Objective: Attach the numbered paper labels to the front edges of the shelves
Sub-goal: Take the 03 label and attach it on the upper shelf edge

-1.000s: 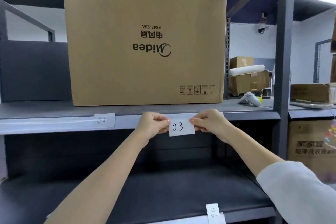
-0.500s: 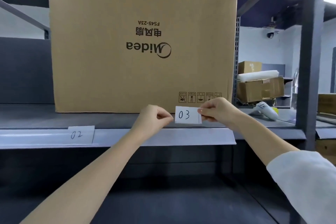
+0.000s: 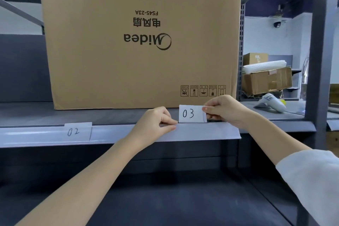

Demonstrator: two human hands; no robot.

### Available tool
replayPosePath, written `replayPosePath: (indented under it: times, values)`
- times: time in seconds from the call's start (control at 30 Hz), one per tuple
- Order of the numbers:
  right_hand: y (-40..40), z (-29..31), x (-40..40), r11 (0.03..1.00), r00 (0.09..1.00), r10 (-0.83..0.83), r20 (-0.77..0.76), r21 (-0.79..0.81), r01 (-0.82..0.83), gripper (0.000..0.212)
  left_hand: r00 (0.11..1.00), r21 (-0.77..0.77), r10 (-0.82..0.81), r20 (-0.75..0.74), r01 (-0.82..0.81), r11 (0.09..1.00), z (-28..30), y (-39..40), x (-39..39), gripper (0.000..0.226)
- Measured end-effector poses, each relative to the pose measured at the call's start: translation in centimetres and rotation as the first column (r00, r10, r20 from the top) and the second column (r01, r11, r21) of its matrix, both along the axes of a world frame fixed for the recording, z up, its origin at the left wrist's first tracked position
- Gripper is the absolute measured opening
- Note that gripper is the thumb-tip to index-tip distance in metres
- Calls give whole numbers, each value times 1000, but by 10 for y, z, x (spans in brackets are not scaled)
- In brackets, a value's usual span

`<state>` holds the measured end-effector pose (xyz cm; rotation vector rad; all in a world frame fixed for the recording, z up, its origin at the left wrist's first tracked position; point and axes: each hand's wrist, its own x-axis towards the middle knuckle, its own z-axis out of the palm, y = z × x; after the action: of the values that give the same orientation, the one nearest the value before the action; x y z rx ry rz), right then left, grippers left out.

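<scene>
A white paper label marked "03" (image 3: pixel 190 113) stands upright with its bottom edge at the top of the clear label strip (image 3: pixel 211 131) on the shelf's front edge. My right hand (image 3: pixel 225 110) pinches the label's right side. My left hand (image 3: pixel 156 124) pinches the strip's upper lip just left of the label. A label marked "02" (image 3: pixel 78 131) sits in the strip further left.
A large cardboard box (image 3: pixel 141 38) stands on the shelf right behind the label. A grey upright post (image 3: pixel 321 51) rises at the right. Beyond it lie smaller boxes (image 3: pixel 266 80) and a white handheld device (image 3: pixel 273 103). A lower shelf (image 3: pixel 165 203) lies below.
The "03" label went from in front of the strip up above it, then down so its bottom edge meets the strip's top. My left hand let go of the label and took the strip's lip.
</scene>
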<state>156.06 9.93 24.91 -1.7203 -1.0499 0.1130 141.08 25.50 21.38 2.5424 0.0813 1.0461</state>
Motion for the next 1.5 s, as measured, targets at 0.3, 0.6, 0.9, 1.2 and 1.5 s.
replayPosePath:
  times: [0.3,0.6,0.9,1.2,1.5]
  values:
    - [-1,1,-2,1000,1000,13,-7,-11,-13,19,1000,-38,3,5,-3,999,1,-3,-2,11]
    - [0,2,-2,999,1000,23,-19,-40,-23,14,999,-38,49,18,-48,998,2,-5,2,14]
    - [-1,5,-3,997,998,49,-34,-58,-51,18,998,-36,57,18,-56,998,4,-7,1,14]
    - [-1,6,-6,985,996,19,90,-172,-3,14,998,-40,58,19,-57,998,3,-7,2,13]
    - [-8,0,-9,985,977,-5,212,-169,42,15,998,-51,63,22,-62,997,4,-10,2,12]
